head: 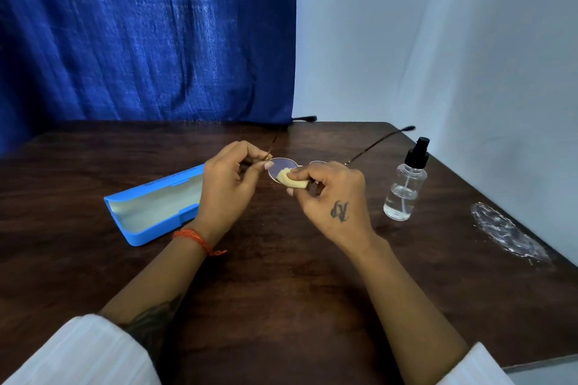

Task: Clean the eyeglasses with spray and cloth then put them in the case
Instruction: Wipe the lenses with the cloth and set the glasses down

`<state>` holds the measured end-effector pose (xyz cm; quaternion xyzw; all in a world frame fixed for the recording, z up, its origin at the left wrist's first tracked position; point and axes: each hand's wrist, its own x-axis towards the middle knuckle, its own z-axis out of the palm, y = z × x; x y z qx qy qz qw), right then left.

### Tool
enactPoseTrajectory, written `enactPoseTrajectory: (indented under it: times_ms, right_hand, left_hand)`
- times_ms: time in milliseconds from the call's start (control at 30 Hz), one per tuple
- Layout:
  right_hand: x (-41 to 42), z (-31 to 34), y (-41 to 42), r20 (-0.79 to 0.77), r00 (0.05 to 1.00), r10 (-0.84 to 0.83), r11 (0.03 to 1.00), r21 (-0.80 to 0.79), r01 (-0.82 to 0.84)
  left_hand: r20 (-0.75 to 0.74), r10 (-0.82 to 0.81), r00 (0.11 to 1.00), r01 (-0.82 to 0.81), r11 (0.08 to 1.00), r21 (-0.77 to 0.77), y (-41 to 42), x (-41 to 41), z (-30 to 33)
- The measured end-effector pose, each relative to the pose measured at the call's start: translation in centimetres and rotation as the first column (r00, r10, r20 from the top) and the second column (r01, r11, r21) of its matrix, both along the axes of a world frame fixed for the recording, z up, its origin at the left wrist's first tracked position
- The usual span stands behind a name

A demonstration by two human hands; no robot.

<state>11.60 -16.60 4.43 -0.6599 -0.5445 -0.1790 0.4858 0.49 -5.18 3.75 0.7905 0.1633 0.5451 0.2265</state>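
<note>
While a blue curtain and a pale wall fill the background, a dark wooden desk spreads across the lower half, with a whitish scuffed patch near its right edge. An open blue case lies on the desk at the left, its pale lining facing up, partly behind the left wrist. To the right stands a clear spray bottle with a black nozzle, upright and apart from the hands. Above mid-desk the left hand pinches the eyeglasses at the left hinge, fingers curled on the frame. Beside it, the right hand has its fingers clamped on a folded yellowish cloth, pressing it against the left lens. Both temples are spread open, pointing away.
</note>
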Motion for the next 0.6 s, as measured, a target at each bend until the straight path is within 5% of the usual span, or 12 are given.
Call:
enactPoseTrajectory:
  times_ms: [167, 267, 433, 600]
  right_hand:
    - [0.3, 0.2, -0.3, -0.055, 0.99, -0.129, 0.96, 0.242, 0.139]
    - [1.0, 0.6, -0.5, -0.318, 0.938, -0.135, 0.892, 0.374, 0.255]
    - [2.1, 0.5, 0.0, -0.663, 0.746, -0.06, 0.945, 0.203, 0.256]
    - [2.0, 0.1, 0.2, -0.584, 0.806, -0.095, 0.965, 0.145, 0.219]
  left_hand:
    - [0.027, 0.031, 0.999, -0.03, 0.999, -0.024, 0.2, -0.3, 0.5]
    - [0.045, 0.03, 0.999, -0.028, 0.999, -0.038, 0.3, -0.6, 0.8]
    - [0.051, -0.01, 0.999, 0.016, 0.991, -0.131, 0.4, -0.7, 0.8]
    - [0.142, -0.097, 0.985, 0.139, 0.933, -0.332, 0.4, -0.6, 0.8]
